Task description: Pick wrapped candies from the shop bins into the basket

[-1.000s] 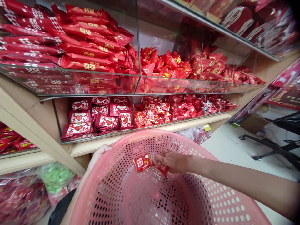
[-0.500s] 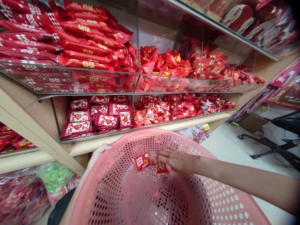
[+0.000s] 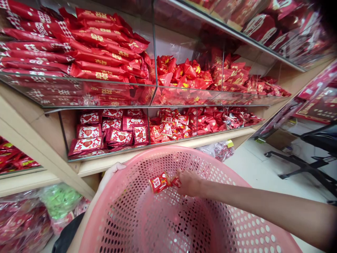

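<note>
A large pink plastic basket (image 3: 116,196) with round holes is tilted in front of me. My left hand (image 3: 114,170) is closed over its far left rim, thumb and fingers partly hidden by the rim. Inside the basket, my right hand (image 3: 191,183) is closed on a small red candy packet (image 3: 176,181), which sticks out on the left of the fingers. Just beside that one, against the perforated wall, lies another red candy packet (image 3: 159,182) with white lettering and a gold edge.
Beyond the basket, a lower shelf (image 3: 179,140) carries red packets behind glass. Larger red bags (image 3: 105,52) are stacked on the shelf above. Plastic bags (image 3: 26,218) sit at lower left. A black chair base (image 3: 297,165) stands on the floor at right.
My right hand has moved slightly left and now has the second packet between its fingers, close to the other packet. The left hand stays on the rim.
</note>
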Demonstrator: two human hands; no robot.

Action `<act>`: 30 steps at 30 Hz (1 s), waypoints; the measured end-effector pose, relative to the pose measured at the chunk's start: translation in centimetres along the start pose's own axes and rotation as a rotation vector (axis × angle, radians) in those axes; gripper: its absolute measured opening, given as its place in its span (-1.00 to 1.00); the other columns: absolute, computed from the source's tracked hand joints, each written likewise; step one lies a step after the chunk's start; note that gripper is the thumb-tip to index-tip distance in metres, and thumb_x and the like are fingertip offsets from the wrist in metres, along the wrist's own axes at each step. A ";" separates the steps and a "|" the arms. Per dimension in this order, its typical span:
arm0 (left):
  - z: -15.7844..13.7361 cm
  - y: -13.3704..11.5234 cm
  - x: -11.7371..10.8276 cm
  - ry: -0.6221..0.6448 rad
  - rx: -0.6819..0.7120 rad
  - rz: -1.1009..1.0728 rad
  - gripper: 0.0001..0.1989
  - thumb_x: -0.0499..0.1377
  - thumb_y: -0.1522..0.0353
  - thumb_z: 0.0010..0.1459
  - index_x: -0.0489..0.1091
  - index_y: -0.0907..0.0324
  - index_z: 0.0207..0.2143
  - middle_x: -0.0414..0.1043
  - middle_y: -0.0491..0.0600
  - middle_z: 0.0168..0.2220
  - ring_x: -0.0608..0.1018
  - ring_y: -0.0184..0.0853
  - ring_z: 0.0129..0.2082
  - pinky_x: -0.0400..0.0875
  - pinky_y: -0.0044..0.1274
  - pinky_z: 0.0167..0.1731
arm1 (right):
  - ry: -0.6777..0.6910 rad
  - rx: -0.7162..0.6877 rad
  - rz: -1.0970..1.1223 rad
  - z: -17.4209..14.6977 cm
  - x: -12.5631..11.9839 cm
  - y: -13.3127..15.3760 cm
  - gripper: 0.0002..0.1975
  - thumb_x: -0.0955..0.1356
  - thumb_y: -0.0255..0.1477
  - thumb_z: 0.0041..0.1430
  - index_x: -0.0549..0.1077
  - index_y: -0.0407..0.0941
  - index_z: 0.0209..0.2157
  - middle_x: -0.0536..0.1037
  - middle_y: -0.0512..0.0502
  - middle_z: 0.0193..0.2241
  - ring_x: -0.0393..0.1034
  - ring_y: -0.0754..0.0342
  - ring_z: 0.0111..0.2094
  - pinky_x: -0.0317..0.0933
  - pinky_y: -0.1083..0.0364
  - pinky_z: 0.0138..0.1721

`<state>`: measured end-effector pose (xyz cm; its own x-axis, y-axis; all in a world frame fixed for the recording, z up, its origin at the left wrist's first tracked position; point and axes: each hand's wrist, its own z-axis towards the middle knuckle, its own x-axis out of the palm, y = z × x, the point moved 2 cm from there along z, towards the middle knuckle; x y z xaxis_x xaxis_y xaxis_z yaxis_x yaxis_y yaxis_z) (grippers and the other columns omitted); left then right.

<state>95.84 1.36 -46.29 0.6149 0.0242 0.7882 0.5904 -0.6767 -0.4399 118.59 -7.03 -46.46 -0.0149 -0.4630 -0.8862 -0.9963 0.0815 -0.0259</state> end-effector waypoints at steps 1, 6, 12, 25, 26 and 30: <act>0.0 0.0 0.0 -0.002 0.004 -0.005 -0.52 -0.06 0.59 0.00 0.28 0.46 0.01 0.55 0.09 -0.31 0.54 -0.08 -0.20 0.43 -0.35 -0.25 | 0.006 -0.010 -0.007 -0.1 -0.2 -0.2 -0.48 0.37 -0.41 -0.09 0.28 -0.25 -0.04 0.54 -0.30 -0.26 0.47 -0.14 -0.23 0.32 0.06 -0.35; 0.1 0.1 -0.2 -0.011 0.004 -0.036 -0.69 -0.01 0.49 0.16 0.34 0.39 -0.06 0.51 0.07 -0.24 0.52 -0.15 -0.19 0.39 -0.34 -0.18 | -0.006 -0.115 -0.074 -0.3 -1.6 -1.1 -0.53 0.38 -0.49 -0.04 0.24 -0.24 -0.06 0.52 -0.32 -0.19 0.43 -0.17 -0.17 0.28 0.03 -0.26; 0.1 0.1 -0.6 -0.012 0.040 -0.091 -0.67 0.10 0.26 0.18 0.33 0.26 -0.06 0.38 0.03 -0.09 0.47 -0.20 -0.16 0.41 -0.30 -0.19 | -0.058 -0.318 -0.243 0.3 -1.2 -0.9 -0.61 0.36 -0.55 0.01 0.27 -0.29 -0.08 0.52 -0.32 -0.22 0.38 -0.15 -0.12 0.24 0.04 -0.18; 0.5 0.2 -1.1 0.018 0.135 -0.183 -0.67 0.10 0.30 0.18 0.29 0.24 -0.02 0.35 0.06 -0.06 0.47 -0.24 -0.17 0.43 -0.33 -0.22 | -0.134 -0.113 -0.071 0.1 -12.5 -1.3 -0.77 0.32 -0.30 0.08 0.46 -0.20 -0.35 0.55 -0.23 -0.33 0.44 -0.05 -0.30 0.20 0.12 -0.39; 0.5 0.2 -1.1 0.019 0.137 -0.187 -0.67 0.10 0.30 0.18 0.29 0.24 -0.02 0.35 0.06 -0.07 0.47 -0.24 -0.17 0.43 -0.33 -0.22 | -0.260 -0.075 -0.029 0.5 -13.9 -1.5 -0.76 0.30 -0.29 0.10 0.45 -0.19 -0.34 0.54 -0.23 -0.32 0.44 -0.05 -0.30 0.19 0.12 -0.38; 0.5 0.2 -1.0 0.020 0.145 -0.192 -0.66 0.10 0.29 0.18 0.29 0.25 -0.02 0.36 0.06 -0.07 0.48 -0.24 -0.18 0.43 -0.33 -0.23 | -0.605 0.123 0.105 2.8 -16.5 -1.5 -0.62 0.29 -0.24 0.13 0.37 -0.23 -0.12 0.50 -0.33 -0.18 0.41 -0.14 -0.16 0.23 0.03 -0.25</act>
<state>95.61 1.52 -47.40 0.4748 0.1263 0.8710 0.7651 -0.5484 -0.3375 120.59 2.94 -33.10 -0.0261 0.1319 -0.9909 -0.9745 0.2175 0.0546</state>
